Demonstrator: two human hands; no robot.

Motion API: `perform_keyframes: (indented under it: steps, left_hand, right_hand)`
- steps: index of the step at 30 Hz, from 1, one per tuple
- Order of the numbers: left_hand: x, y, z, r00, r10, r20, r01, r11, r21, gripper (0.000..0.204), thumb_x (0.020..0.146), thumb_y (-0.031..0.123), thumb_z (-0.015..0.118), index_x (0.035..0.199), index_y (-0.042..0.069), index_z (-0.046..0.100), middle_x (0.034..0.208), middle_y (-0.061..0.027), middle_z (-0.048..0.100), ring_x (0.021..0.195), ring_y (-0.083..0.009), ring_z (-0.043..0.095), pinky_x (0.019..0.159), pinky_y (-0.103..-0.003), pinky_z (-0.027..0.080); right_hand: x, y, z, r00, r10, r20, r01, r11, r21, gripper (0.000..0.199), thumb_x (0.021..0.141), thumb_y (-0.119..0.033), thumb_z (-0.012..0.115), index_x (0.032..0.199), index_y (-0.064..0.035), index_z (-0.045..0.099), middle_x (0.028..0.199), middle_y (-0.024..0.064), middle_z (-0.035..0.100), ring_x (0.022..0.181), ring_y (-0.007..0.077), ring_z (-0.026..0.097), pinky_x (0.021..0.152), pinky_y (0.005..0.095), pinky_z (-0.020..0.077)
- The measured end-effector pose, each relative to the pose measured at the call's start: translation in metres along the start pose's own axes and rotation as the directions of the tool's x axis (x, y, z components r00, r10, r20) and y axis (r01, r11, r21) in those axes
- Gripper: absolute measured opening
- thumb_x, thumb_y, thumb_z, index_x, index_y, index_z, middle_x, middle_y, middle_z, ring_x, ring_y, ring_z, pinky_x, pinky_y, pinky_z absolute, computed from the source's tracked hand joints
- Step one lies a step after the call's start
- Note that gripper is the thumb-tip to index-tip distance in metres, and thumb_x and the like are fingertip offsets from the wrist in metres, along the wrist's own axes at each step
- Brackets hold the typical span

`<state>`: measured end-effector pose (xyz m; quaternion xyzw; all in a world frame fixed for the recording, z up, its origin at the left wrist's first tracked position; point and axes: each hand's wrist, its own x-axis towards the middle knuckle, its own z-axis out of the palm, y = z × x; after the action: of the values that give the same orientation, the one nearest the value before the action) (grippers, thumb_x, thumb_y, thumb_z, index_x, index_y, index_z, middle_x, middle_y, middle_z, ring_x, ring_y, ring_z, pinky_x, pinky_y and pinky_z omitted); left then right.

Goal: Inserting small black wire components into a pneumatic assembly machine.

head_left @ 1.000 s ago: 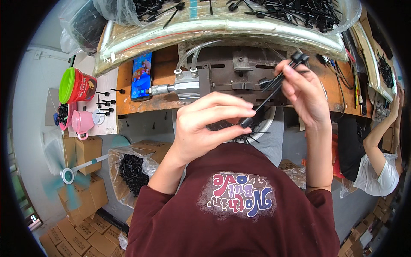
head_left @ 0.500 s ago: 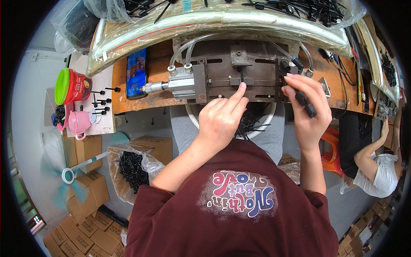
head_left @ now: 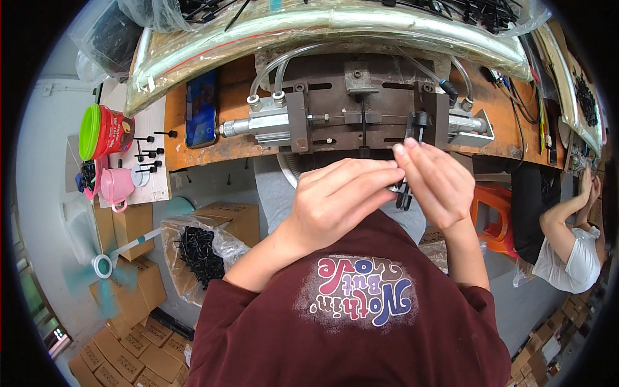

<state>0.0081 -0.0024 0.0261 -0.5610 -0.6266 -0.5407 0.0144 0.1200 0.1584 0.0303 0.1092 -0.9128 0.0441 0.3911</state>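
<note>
My right hand point(head_left: 442, 184) is closed around several small black plastic pieces point(head_left: 404, 198); their ends stick out below its fingers. One black pin with a knobbed head point(head_left: 422, 119) stands up at that hand's fingertips, in front of the fixture's right block. My left hand point(head_left: 342, 200) meets the right one, its fingers pressed together beside the black pieces; what they pinch is mostly hidden. Just beyond both hands lies the dark metal fixture point(head_left: 335, 138), where a thin black rod point(head_left: 363, 126) lies across the centre clamp.
Air cylinders with clear hoses flank the fixture, the left one point(head_left: 269, 122) nearer the phone point(head_left: 202, 113). A plastic-wrapped ledge point(head_left: 322, 32) runs behind. A pink mug point(head_left: 117, 186) and red tub stand left. Below are a bag of black parts point(head_left: 201, 255) and a spinning fan point(head_left: 102, 265). A co-worker sits right.
My left hand has drawn back from the centre clamp and moved right to meet my right hand. My right hand has come left and lower, still holding black pieces.
</note>
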Motion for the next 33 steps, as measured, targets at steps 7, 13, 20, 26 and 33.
perform_keyframes:
  steps: [7, 13, 20, 26, 33]
  left_hand:
    - [-0.014, 0.0, 0.0, 0.985, -0.173, 0.03, 0.171, 0.984, 0.046, 0.034, 0.07, -0.002, 0.08, 0.103, 0.002, 0.071, 0.097, -0.0097, 0.065, 0.076, -0.0177, 0.067, 0.063, -0.027, 0.056]
    - [-0.021, -0.012, 0.0, 0.98, -0.171, 0.105, 0.119, 0.918, 0.377, 0.03, 0.076, 0.004, 0.075, 0.105, 0.002, 0.068, 0.117, -0.0111, 0.064, 0.083, -0.0203, 0.067, 0.069, -0.03, 0.056]
    - [-0.019, -0.027, 0.012, 0.978, -0.12, 0.169, 0.02, 0.867, 0.499, 0.025, 0.074, 0.008, 0.075, 0.098, 0.002, 0.07, 0.123, -0.0103, 0.066, 0.081, -0.0217, 0.07, 0.07, -0.031, 0.056]
    - [-0.013, -0.027, 0.01, 0.974, -0.136, 0.181, 0.028, 0.866, 0.5, 0.024, 0.072, 0.009, 0.076, 0.095, 0.003, 0.071, 0.119, -0.0096, 0.068, 0.076, -0.0218, 0.07, 0.067, -0.03, 0.055]
    - [-0.011, -0.012, 0.001, 0.929, -0.327, 0.176, 0.327, 0.945, 0.03, 0.041, 0.073, 0.008, 0.082, 0.111, 0.003, 0.069, 0.111, -0.011, 0.07, 0.082, -0.0161, 0.071, 0.072, -0.028, 0.057]
  right_hand:
    - [-0.008, 0.001, 0.012, 0.996, 0.085, -0.021, -0.083, 0.992, 0.096, 0.03, 0.072, -0.006, 0.066, 0.098, 0.0076, 0.071, 0.098, 0.0186, 0.069, 0.083, 0.0255, 0.071, 0.074, 0.0338, 0.0605]
    - [-0.01, -0.004, 0.006, 0.862, 0.502, -0.068, -0.46, 0.832, 0.31, 0.029, 0.079, 0.01, 0.069, 0.106, 0.0009, 0.071, 0.103, 0.0158, 0.071, 0.091, 0.0251, 0.071, 0.078, 0.0324, 0.0579]
    - [-0.002, -0.015, -0.016, 0.492, 0.849, 0.191, -0.642, 0.207, 0.738, 0.018, 0.086, 0.009, 0.066, 0.104, 0.0094, 0.068, 0.094, 0.0167, 0.072, 0.072, 0.0183, 0.071, 0.061, 0.0232, 0.055]
    - [-0.008, -0.012, -0.023, 0.451, 0.829, 0.331, -0.655, 0.056, 0.753, 0.013, 0.085, 0.003, 0.07, 0.096, 0.0089, 0.068, 0.087, 0.0151, 0.071, 0.064, 0.0152, 0.067, 0.056, 0.0226, 0.0521]
    - [-0.015, -0.01, -0.011, 0.284, 0.749, 0.599, -0.549, -0.385, 0.742, 0.012, 0.089, -0.006, 0.068, 0.095, 0.0031, 0.065, 0.085, 0.0149, 0.069, 0.056, 0.0132, 0.062, 0.054, 0.0233, 0.0498]
